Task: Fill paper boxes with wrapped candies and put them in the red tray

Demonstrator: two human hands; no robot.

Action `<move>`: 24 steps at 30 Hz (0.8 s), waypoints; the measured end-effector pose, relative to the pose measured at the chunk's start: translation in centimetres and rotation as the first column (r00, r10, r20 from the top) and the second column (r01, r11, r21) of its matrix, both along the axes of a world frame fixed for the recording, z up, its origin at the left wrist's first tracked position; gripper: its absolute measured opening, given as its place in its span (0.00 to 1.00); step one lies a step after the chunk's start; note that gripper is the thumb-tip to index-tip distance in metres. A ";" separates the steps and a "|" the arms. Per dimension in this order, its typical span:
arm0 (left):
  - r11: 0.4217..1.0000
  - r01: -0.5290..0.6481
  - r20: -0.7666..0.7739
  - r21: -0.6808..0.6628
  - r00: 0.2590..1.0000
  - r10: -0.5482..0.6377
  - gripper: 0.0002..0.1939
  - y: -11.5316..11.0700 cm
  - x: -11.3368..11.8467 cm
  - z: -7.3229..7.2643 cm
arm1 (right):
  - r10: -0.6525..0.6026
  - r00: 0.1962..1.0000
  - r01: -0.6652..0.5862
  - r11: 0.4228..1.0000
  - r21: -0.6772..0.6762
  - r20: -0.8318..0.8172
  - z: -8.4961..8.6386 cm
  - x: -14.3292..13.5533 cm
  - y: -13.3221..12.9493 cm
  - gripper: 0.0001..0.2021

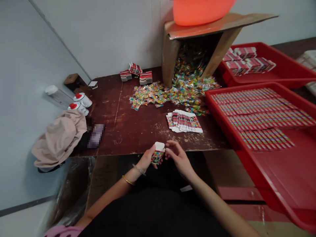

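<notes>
My left hand (148, 158) is closed around a small printed carton (157, 156), whose white top flap stands up. The carton is held just in front of the table's near edge. Close to its right side is my right hand (179, 157), with fingers bent and thumb apart; I see nothing between them. Whether its fingertips touch the carton is unclear. Beyond the hands, a fanned stack of flat printed cartons (184, 121) lies on the dark red table (108, 115). Past that, small wrapped candies (158, 93) are spread in a loose heap.
A cardboard box (169, 56) on its side spills candies; an orange container (202, 11) sits on top. On the right, one red tray (283, 171) holds rows of filled cartons, another red tray (266, 80) carton stacks. Mugs (82, 99) and a beige cloth (59, 138) are left.
</notes>
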State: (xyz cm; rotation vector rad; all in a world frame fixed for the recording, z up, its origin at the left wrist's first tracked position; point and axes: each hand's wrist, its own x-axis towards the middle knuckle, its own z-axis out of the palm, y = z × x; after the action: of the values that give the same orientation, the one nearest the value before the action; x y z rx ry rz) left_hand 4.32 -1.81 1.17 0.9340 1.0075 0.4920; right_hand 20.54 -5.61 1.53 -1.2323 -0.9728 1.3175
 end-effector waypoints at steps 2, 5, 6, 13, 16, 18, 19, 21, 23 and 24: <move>0.999 0.042 -0.001 0.033 0.999 -0.042 0.34 0.2 -0.2 0.1 | 0.109 0.943 -0.172 0.969 -0.180 -0.315 -0.2 0.2 0.2 0.14; 0.993 0.107 0.041 0.058 0.993 -0.109 0.29 0.5 -0.6 0.3 | 0.197 0.791 -0.401 0.882 -0.248 -0.580 0.3 1.2 0.6 0.13; 0.990 0.130 0.060 0.047 0.989 -0.133 0.28 0.5 -0.7 0.4 | 0.206 0.763 -0.432 0.868 -0.247 -0.612 0.6 1.5 0.8 0.13; 0.949 0.251 -0.073 0.190 0.968 -0.241 0.23 0.5 -0.8 0.5 | 0.291 0.877 -0.409 0.870 -0.275 -0.381 1.2 1.2 1.5 0.11; 0.928 0.280 -0.161 0.246 0.956 -0.245 0.20 0.7 -0.7 0.1 | 0.367 0.930 -0.366 0.912 -0.184 -0.032 1.1 0.5 1.7 0.08; 0.948 0.238 -0.150 0.209 0.966 -0.210 0.19 1.0 -0.7 -0.1 | 0.371 0.898 -0.376 0.926 -0.025 0.235 1.3 0.3 1.6 0.08; 0.962 0.212 -0.127 0.172 0.973 -0.191 0.19 1.1 -0.7 -0.2 | 0.349 0.875 -0.391 0.918 0.064 0.335 1.5 0.3 1.5 0.09; 0.982 0.167 -0.073 0.092 0.984 -0.160 0.20 1.3 -0.8 -0.1 | 0.290 0.855 -0.402 0.895 0.194 0.430 1.8 0.5 1.3 0.13; 0.988 0.148 0.004 0.032 0.989 -0.148 0.20 1.3 -0.9 0.1 | 0.252 0.867 -0.374 0.898 0.230 0.429 2.0 0.7 1.3 0.15; 0.989 0.148 0.060 0.006 0.987 -0.148 0.21 1.2 -1.0 0.2 | 0.238 0.878 -0.352 0.909 0.223 0.416 2.0 0.8 1.4 0.15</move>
State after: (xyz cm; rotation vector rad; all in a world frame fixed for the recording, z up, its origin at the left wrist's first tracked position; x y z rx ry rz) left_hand 3.35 -0.57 1.41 0.9824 0.8764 0.3940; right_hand 21.32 -4.24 3.58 -1.1567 -1.6341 1.1258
